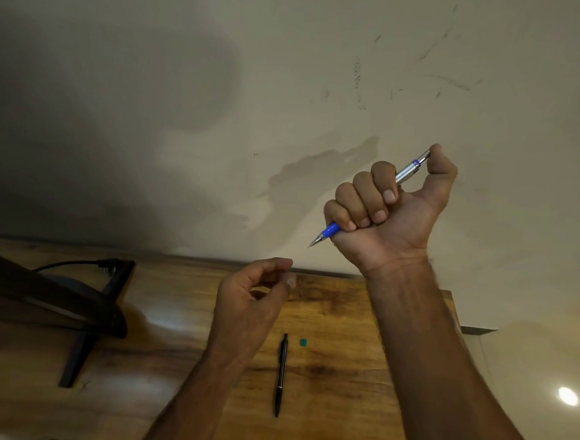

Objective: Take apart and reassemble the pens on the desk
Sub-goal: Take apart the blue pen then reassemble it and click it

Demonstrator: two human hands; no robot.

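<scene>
My right hand (390, 209) is raised in front of the wall and grips a silver pen with a blue grip (330, 230) in its fist. The pen's tip points down-left and my thumb rests on its top button. My left hand (256, 294) hovers above the wooden desk (338, 395) with loosely curled fingers, thumb and forefinger close together; nothing is visible between them. A black pen (281, 375) lies whole on the desk below my left hand, its tip toward me.
A small green piece (303, 342) lies on the desk just right of the black pen. A dark monitor on its stand (79, 311) with a cable occupies the left side. The desk ends at the beige wall (291, 82) behind.
</scene>
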